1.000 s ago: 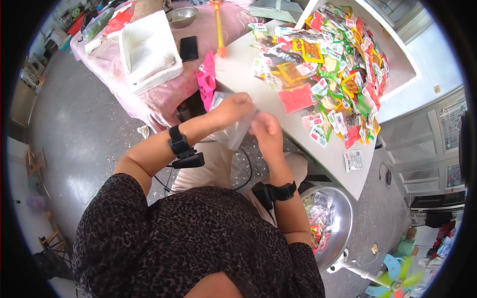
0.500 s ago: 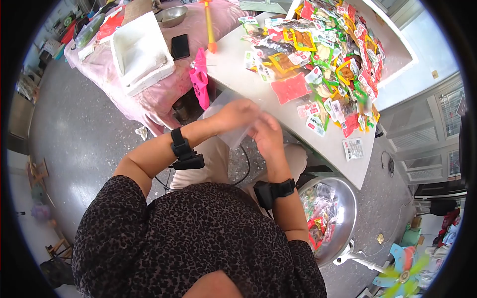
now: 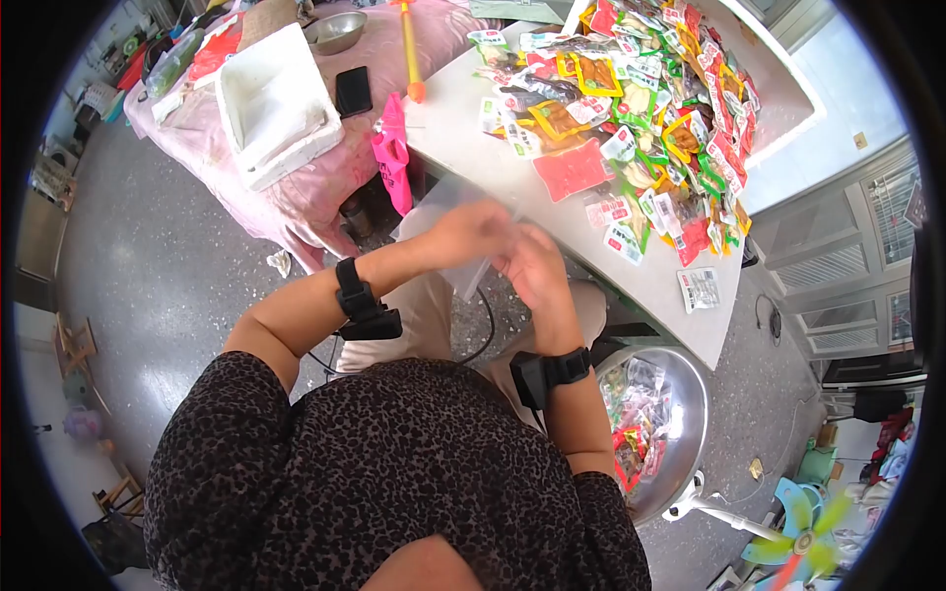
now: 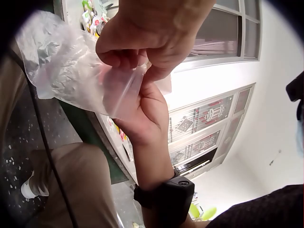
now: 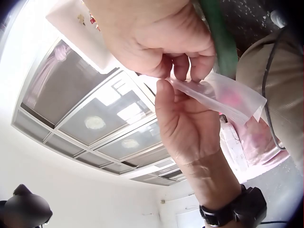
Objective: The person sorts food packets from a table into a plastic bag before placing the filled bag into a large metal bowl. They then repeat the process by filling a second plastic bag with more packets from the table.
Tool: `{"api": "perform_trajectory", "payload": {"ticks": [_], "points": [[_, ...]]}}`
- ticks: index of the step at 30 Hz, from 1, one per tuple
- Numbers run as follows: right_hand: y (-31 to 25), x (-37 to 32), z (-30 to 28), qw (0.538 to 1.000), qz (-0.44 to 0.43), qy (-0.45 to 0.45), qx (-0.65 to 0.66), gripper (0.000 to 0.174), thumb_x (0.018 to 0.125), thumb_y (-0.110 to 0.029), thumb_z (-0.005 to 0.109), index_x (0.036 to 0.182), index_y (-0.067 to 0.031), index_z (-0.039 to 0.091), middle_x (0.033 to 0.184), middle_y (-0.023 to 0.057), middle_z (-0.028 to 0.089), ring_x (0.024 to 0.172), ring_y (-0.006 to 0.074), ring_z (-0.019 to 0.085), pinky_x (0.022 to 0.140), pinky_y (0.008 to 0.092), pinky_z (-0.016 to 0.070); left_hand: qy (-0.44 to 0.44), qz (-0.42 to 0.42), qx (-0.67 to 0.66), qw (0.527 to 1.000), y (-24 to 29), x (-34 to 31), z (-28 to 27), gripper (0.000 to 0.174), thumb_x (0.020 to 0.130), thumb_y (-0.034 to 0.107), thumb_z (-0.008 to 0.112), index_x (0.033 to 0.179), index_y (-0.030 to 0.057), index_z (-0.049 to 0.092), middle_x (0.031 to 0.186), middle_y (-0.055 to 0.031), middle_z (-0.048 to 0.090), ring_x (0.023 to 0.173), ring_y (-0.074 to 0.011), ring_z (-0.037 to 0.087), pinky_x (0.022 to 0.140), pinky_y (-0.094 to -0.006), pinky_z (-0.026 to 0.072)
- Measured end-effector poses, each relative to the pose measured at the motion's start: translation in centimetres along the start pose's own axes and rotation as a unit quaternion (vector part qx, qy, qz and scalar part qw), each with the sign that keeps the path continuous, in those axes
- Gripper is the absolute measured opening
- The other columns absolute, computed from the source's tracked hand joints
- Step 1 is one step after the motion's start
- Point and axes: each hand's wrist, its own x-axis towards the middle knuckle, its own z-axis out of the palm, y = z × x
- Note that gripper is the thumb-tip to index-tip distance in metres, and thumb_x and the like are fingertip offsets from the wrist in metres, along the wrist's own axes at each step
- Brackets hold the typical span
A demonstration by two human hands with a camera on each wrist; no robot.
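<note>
With my left hand (image 3: 468,234) and my right hand (image 3: 535,271) I pinch the edge of the clear plastic bag (image 4: 61,61); the fingers of both are curled, and the hands are close together. The bag is above my lap, in front of the counter (image 3: 665,300). I suppose both hands are at the edge because such soft film gives little to grip. The packets (image 3: 641,128) lie heaped on the counter, probably to be within reach.

I count one clear bag, one large box (image 3: 788,103) with packets spreading from it, one grey packet (image 3: 699,289) lying apart, one metal basin (image 3: 687,443) with more packets, one phone (image 3: 353,91) and one white box (image 3: 291,163) on the pink sheet (image 3: 197,163). The heaped packets overlap, so I cannot count them.
</note>
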Motion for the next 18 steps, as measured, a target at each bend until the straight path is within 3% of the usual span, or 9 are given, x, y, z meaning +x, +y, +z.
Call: {"api": "perform_trajectory", "payload": {"ticks": [13,16,18], "points": [[0.4,-0.4,0.6,0.999,-0.021,0.024,-0.034,0.011,0.079,-0.011,0.046,0.086,-0.0029,0.049,0.083,0.0066,0.054,0.076,0.0148,0.052,0.068,0.0304,0.0441,0.051,0.027,0.125,0.99,0.4,-0.8,0.5,0.024,0.07,0.009,0.055,0.092,0.0028,0.05,0.071,-0.0013,0.051,0.064,-0.007,0.048,0.057,-0.0224,0.0413],[0.6,-0.2,0.5,0.998,-0.016,0.045,-0.043,0.01,0.079,-0.011,0.045,0.084,-0.0039,0.049,0.08,0.0055,0.054,0.073,0.0135,0.052,0.066,0.0289,0.0432,0.053,0.04,0.113,0.991,-0.2,-0.6,0.3,0.025,0.07,0.008,0.055,0.094,0.0021,0.049,0.074,-0.0015,0.052,0.067,-0.0073,0.048,0.058,-0.0225,0.0412],[0.8,-0.2,0.6,0.997,-0.012,0.061,-0.041,0.009,0.079,-0.012,0.045,0.083,-0.0047,0.049,0.078,0.0047,0.053,0.07,0.0127,0.051,0.065,0.028,0.0425,0.039,0.05,0.028,0.998,-1.3,-0.1,0.2,0.026,0.07,0.007,0.053,0.095,0.0016,0.048,0.077,-0.0017,0.052,0.068,-0.0073,0.049,0.059,-0.0224,0.041]]}}
